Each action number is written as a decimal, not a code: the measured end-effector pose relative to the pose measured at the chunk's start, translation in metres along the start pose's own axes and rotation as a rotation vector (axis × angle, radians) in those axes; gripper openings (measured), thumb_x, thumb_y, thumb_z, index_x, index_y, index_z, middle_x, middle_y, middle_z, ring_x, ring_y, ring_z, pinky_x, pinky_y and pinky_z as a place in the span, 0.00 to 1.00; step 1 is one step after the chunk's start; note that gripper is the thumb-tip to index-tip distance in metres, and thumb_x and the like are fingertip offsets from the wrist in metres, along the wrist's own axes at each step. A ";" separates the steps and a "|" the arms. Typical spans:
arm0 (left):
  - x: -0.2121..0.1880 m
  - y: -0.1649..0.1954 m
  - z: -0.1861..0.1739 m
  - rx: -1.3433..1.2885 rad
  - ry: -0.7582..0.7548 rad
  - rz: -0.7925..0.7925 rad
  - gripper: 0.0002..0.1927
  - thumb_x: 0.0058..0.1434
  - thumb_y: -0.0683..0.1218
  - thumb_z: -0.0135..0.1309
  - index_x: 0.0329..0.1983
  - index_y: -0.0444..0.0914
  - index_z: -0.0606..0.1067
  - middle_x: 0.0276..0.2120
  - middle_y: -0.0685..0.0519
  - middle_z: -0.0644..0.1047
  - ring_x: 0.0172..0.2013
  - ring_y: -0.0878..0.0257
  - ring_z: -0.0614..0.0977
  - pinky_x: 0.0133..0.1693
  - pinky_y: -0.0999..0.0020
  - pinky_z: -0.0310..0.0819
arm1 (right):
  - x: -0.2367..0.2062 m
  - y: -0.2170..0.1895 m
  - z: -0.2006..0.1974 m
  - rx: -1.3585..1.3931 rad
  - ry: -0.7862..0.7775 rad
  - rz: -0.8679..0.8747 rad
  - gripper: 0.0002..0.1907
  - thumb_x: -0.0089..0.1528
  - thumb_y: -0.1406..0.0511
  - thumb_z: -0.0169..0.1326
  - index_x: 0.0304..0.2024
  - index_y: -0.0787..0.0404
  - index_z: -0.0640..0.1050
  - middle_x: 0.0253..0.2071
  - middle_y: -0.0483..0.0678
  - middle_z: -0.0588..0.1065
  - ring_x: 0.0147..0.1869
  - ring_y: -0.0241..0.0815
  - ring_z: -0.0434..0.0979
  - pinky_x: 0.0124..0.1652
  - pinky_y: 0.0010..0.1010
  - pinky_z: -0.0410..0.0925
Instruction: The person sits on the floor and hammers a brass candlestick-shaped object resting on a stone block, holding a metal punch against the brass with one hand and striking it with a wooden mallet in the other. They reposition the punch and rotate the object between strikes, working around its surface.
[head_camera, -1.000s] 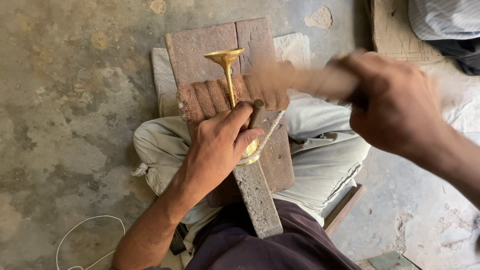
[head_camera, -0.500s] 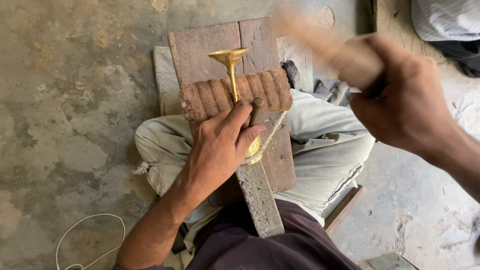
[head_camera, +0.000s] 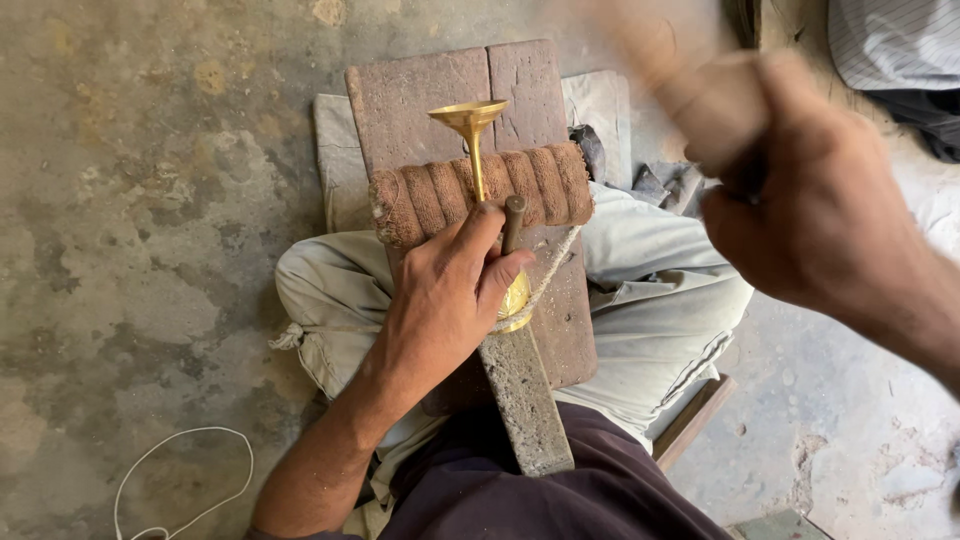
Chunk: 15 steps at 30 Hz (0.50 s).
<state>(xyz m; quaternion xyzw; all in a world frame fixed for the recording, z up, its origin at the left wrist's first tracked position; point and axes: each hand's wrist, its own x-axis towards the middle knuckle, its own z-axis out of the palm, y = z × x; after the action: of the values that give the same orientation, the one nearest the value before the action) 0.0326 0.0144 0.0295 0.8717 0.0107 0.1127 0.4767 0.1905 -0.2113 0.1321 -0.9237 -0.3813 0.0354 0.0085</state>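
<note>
At the far left we see a loop of white cord on the concrete floor, cut off by the bottom edge. Next comes our left hand, clenched around a short metal punch and pressing down the brass stand. The hand hides the stand's lower end, apart from a glint of brass by the thumb. The stem lies across a rope-wrapped roll on a wooden board over our lap, its flared cup pointing away from us. A stone bar runs beneath the hand. Our right hand is raised and blurred, gripping something we cannot make out.
</note>
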 end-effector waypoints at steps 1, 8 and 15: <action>-0.001 0.001 0.000 0.000 0.007 -0.002 0.19 0.64 0.45 0.64 0.51 0.32 0.71 0.29 0.47 0.78 0.28 0.57 0.83 0.29 0.59 0.75 | 0.001 -0.002 0.000 -0.211 0.013 -0.148 0.23 0.59 0.70 0.59 0.58 0.54 0.77 0.44 0.50 0.81 0.39 0.46 0.81 0.36 0.44 0.73; -0.001 0.004 0.000 0.000 0.029 0.022 0.20 0.63 0.46 0.64 0.52 0.33 0.71 0.29 0.48 0.78 0.29 0.57 0.83 0.31 0.59 0.75 | 0.011 -0.009 -0.002 -0.292 -0.173 -0.009 0.26 0.59 0.72 0.55 0.59 0.49 0.78 0.41 0.45 0.81 0.37 0.41 0.81 0.35 0.38 0.74; -0.004 0.004 -0.001 -0.023 0.028 -0.024 0.15 0.66 0.45 0.62 0.48 0.34 0.71 0.30 0.48 0.77 0.29 0.56 0.82 0.30 0.58 0.73 | 0.005 -0.002 -0.002 -0.100 0.146 -0.138 0.22 0.57 0.69 0.58 0.55 0.54 0.74 0.39 0.46 0.79 0.40 0.42 0.81 0.39 0.41 0.77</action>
<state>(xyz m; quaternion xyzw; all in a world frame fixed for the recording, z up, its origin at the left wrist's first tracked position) 0.0280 0.0129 0.0329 0.8644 0.0264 0.1195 0.4878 0.1929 -0.2060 0.1343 -0.8947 -0.4435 -0.0519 -0.0075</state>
